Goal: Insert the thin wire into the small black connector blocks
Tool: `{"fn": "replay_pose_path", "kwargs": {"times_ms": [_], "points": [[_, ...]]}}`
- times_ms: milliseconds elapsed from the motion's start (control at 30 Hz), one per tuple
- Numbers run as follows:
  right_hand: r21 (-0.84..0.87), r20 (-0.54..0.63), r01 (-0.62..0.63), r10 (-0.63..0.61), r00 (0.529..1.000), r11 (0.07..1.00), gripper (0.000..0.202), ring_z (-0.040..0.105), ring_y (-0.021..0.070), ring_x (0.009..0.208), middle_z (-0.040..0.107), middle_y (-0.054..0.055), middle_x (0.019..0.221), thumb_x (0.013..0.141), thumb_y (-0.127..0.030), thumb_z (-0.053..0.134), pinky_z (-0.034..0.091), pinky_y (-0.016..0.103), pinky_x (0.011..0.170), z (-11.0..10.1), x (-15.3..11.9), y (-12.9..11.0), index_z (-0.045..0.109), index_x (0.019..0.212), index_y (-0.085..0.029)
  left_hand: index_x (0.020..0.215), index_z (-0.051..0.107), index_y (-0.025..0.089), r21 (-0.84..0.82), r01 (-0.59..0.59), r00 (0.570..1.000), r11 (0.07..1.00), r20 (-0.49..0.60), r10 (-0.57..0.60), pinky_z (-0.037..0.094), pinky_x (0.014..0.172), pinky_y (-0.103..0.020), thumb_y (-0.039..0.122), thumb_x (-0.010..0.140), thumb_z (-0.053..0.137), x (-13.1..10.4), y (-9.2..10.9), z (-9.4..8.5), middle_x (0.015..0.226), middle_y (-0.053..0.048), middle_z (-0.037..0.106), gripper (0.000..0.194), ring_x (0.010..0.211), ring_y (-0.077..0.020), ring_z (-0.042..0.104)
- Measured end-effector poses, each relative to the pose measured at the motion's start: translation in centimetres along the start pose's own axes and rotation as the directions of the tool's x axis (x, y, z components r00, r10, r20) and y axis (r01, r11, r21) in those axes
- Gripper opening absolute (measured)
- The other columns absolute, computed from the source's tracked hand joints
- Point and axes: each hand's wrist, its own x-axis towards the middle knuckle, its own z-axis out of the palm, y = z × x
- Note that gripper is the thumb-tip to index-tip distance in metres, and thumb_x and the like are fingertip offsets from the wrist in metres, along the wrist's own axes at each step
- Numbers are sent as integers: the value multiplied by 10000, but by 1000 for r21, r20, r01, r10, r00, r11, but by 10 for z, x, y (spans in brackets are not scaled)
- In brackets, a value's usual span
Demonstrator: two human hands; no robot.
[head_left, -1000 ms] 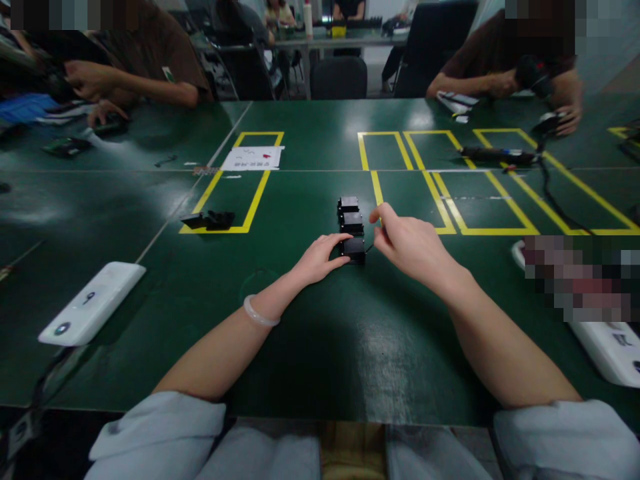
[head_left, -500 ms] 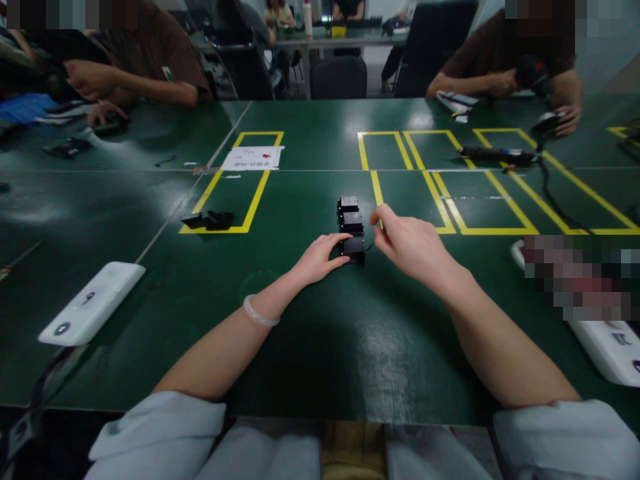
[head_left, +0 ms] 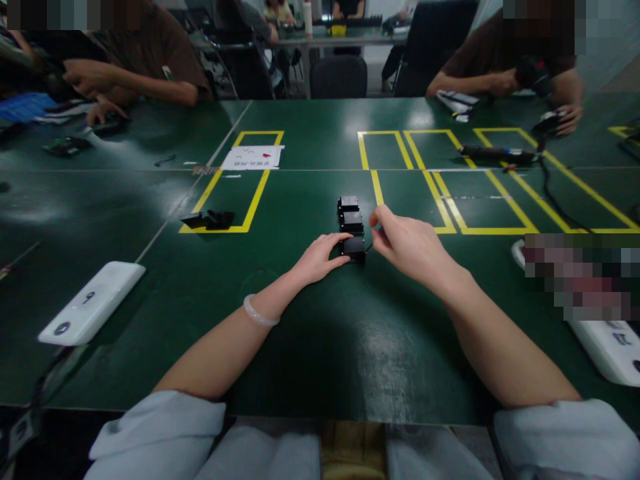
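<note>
Three small black box-shaped parts that look like servo motors stand in a row on the green table. My left hand grips the nearest servo motor between thumb and forefinger. The middle servo motor and the far servo motor sit just beyond it, touched by neither hand. My right hand is closed to the right of the row. From its fingers a thin dark piece slants down to the nearest servo motor's right side. Whether this is a slim tool or a wire, I cannot tell.
Yellow tape rectangles mark the table. A black bracket-like part and a paper label lie left. White power bank-like boxes flank my arms. A black tool with a cord lies right; people sit opposite.
My hands and the three servo motors stay in almost the same place. The fingers of my right hand shift only slightly.
</note>
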Motion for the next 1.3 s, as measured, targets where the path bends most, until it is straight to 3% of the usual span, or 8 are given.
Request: {"fn": "replay_pose_path", "kwargs": {"times_ms": [200, 500, 733, 1000, 1300], "points": [[-43, 50, -16, 18, 999, 999, 341, 627, 194, 703, 714, 56, 831, 1005, -438, 338, 223, 289, 551, -3, 0, -2, 573, 1061, -198, 1356, 515, 233, 5, -3, 1000, 1000, -1, 3, 428, 1035, -420, 362, 913, 613, 0, 0, 0, 1366, -65, 597, 472, 1201, -268, 550], [22, 21, 11, -11, 1000, 1000, 280, 602, 166, 697, 721, 49, 897, 971, -299, 339, 225, 282, 548, -3, -1, -1, 544, 1128, -193, 1358, 516, 240, -3, 17, 1000, 1000, 10, -17, 423, 1049, -415, 357, 913, 609, 0, 2, -3, 1373, -60, 592, 469, 1224, -264, 539], [-37, 71, -10, 12, 997, 999, 351, 618, 193, 695, 717, 68, 838, 1003, -437, 328, 212, 288, 549, -5, 0, -2, 576, 1066, -198, 1365, 512, 241, 11, 0, 1000, 1000, 10, 0, 429, 1036, -411, 368, 918, 604, 0, 0, -1, 1378, -60, 589, 474, 1213, -267, 547], [11, 27, -14, 13, 1000, 1000, 308, 610, 171, 691, 717, 60, 889, 983, -308, 301, 210, 280, 542, -1, 1, 0, 528, 1153, -188, 1357, 514, 221, -2, 2, 1000, 1000, 6, -2, 416, 1051, -408, 364, 919, 612, -1, 1, -1, 1372, -68, 591, 471, 1223, -262, 540], [-45, 72, -21, 24, 997, 999, 342, 616, 190, 695, 711, 69, 834, 1007, -401, 299, 210, 286, 552, -4, 1, -1, 553, 1099, -192, 1357, 519, 233, 1, 10, 1000, 1000, 12, -10, 422, 1047, -417, 368, 912, 613, 0, 2, -3, 1372, -65, 592, 474, 1216, -269, 546]]}}
